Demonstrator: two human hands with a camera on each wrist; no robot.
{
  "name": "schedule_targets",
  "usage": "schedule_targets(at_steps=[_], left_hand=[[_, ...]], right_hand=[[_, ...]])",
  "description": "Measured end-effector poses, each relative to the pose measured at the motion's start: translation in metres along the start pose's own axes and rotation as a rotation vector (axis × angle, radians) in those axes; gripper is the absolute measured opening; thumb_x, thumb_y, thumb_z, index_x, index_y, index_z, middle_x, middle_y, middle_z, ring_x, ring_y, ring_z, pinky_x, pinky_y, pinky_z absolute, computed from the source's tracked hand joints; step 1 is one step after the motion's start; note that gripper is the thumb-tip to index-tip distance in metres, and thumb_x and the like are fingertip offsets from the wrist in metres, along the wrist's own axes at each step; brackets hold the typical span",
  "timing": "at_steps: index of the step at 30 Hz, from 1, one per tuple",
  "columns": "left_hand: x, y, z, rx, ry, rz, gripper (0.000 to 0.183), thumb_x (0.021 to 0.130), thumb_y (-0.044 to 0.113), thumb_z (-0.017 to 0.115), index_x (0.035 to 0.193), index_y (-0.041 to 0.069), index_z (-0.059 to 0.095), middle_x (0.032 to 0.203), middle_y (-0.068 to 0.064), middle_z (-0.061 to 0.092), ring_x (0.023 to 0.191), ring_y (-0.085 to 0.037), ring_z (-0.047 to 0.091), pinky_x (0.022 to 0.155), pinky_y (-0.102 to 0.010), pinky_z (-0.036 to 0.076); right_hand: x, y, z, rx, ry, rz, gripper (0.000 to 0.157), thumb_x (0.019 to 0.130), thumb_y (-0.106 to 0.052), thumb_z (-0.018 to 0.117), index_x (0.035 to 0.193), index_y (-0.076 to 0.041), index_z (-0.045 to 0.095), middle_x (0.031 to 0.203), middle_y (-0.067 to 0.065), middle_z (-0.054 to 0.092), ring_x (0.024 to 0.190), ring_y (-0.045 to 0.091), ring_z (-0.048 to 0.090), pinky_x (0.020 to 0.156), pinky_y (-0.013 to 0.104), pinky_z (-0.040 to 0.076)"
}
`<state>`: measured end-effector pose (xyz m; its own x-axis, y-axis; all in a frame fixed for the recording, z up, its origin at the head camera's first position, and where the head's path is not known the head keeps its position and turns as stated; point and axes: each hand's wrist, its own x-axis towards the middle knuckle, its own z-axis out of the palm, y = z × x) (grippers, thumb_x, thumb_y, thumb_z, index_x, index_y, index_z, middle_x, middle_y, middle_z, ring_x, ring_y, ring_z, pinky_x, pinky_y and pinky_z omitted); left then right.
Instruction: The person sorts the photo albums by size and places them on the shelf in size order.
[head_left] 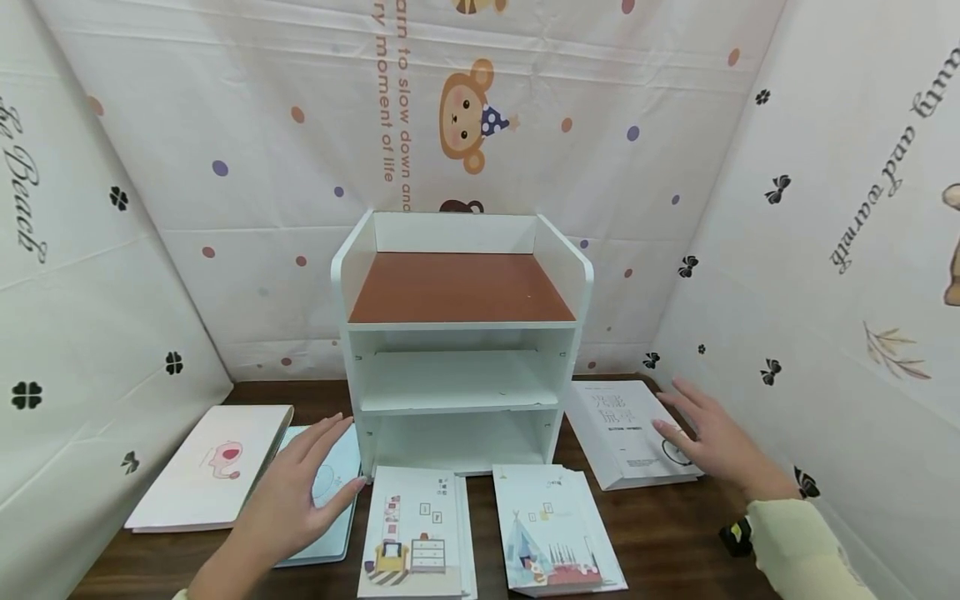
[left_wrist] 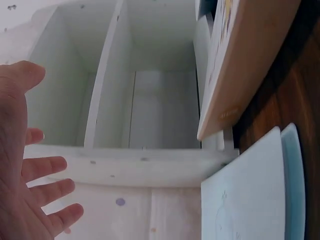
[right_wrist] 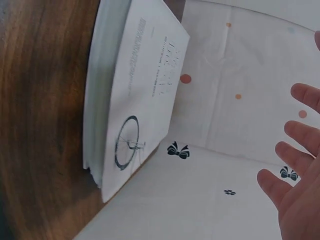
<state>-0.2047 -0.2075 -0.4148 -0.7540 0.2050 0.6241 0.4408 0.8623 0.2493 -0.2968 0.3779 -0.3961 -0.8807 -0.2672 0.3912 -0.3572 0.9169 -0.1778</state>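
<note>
My right hand, fingers spread and empty, hovers by the right edge of the bicycle-wheel book, which lies lengthwise near-to-far; my left hand's fingers are empty too.

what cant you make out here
Head view: light-blue book, partly hidden by the left hand.
Head view: black-and-yellow object beside the right sleeve, too small to identify.
Right wrist: small print on the bicycle-cover book, too blurred.
Right wrist: right hand, cut off by the picture edge.
</note>
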Motion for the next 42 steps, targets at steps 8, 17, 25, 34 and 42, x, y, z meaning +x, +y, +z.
schedule_targets(at_steps=[8, 17, 25, 34, 42], left_hand=[[-0.003, 0.020, 0.013, -0.069, 0.004, -0.049, 0.073, 0.079, 0.050, 0.071, 0.141, 0.024, 0.042, 0.136, 0.003, 0.050, 0.123, -0.017, 0.047, 0.095, -0.045, 0.046], [-0.002, 0.045, 0.031, -0.155, -0.081, -0.099, 0.064, 0.083, 0.054, 0.063, 0.136, 0.023, 0.047, 0.136, 0.005, 0.050, 0.124, -0.016, 0.048, 0.097, -0.044, 0.047], [0.000, 0.062, 0.053, -0.243, -0.154, -0.133, 0.062, 0.084, 0.057, 0.060, 0.137, 0.030, 0.046, 0.137, 0.013, 0.049, 0.126, -0.010, 0.047, 0.098, -0.040, 0.047], [0.003, 0.078, 0.080, -0.405, -0.260, -0.165, 0.057, 0.088, 0.058, 0.053, 0.137, 0.030, 0.044, 0.137, 0.012, 0.049, 0.123, -0.013, 0.051, 0.097, -0.042, 0.047], [0.012, 0.097, 0.103, -0.564, -0.297, -0.168, 0.057, 0.091, 0.054, 0.052, 0.137, 0.021, 0.046, 0.131, 0.004, 0.055, 0.117, -0.016, 0.054, 0.094, -0.042, 0.048]], right_hand=[[-0.007, 0.002, 0.009, 0.059, -0.013, 0.028, 0.059, 0.090, -0.047, 0.058, 0.135, -0.010, 0.049, 0.152, 0.018, 0.027, 0.133, 0.046, 0.029, 0.098, 0.067, 0.028], [-0.011, 0.002, 0.021, 0.134, 0.058, 0.014, 0.053, 0.089, -0.038, 0.063, 0.131, -0.008, 0.053, 0.146, 0.022, 0.034, 0.130, 0.047, 0.032, 0.097, 0.065, 0.030], [-0.014, 0.002, 0.029, 0.186, 0.044, 0.080, 0.055, 0.090, -0.043, 0.060, 0.131, -0.008, 0.053, 0.148, 0.019, 0.033, 0.132, 0.045, 0.032, 0.098, 0.065, 0.030], [-0.017, 0.007, 0.039, 0.206, 0.035, 0.102, 0.053, 0.090, -0.042, 0.060, 0.131, -0.008, 0.053, 0.147, 0.020, 0.035, 0.131, 0.046, 0.033, 0.097, 0.066, 0.031], [-0.015, 0.012, 0.049, 0.167, 0.005, 0.140, 0.057, 0.090, -0.052, 0.055, 0.131, -0.013, 0.053, 0.147, 0.017, 0.036, 0.131, 0.045, 0.033, 0.096, 0.068, 0.031]])
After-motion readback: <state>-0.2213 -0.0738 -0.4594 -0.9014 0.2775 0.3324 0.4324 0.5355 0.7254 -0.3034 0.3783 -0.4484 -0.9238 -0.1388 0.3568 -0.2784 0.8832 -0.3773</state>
